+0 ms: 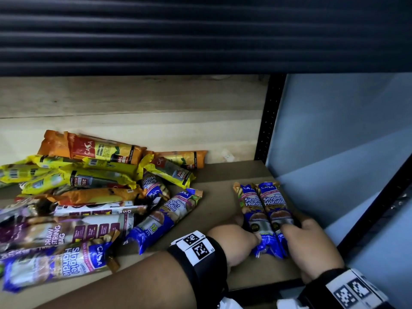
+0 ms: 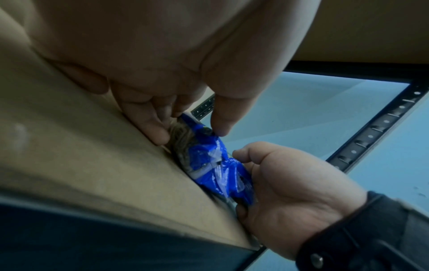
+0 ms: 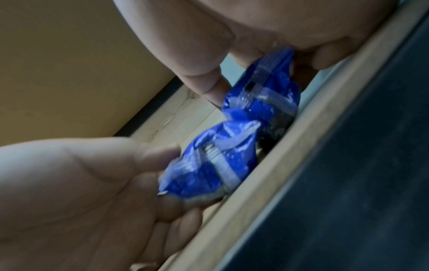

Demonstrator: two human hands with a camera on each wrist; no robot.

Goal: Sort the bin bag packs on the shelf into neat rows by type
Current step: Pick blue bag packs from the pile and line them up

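Two blue "Singlet Handle" bin bag packs lie side by side at the right end of the shelf, the left pack (image 1: 252, 206) touching the right pack (image 1: 273, 204). My left hand (image 1: 234, 239) grips the near end of the left pack, thumb and fingers pinching it (image 2: 209, 161). My right hand (image 1: 310, 241) grips the near end of the right pack (image 3: 262, 102), fingers curled round it. At the left lies a mixed pile: orange packs (image 1: 93, 148), yellow packs (image 1: 93, 177), purple-and-white draw string packs (image 1: 66, 230) and more blue singlet packs (image 1: 165, 217).
The brown shelf board (image 1: 218, 175) shows bare between the pile and the two packs. A black perforated upright (image 1: 267, 121) and a pale blue side panel (image 1: 334, 141) close the right side. A dark ribbed surface (image 1: 200, 34) hangs overhead.
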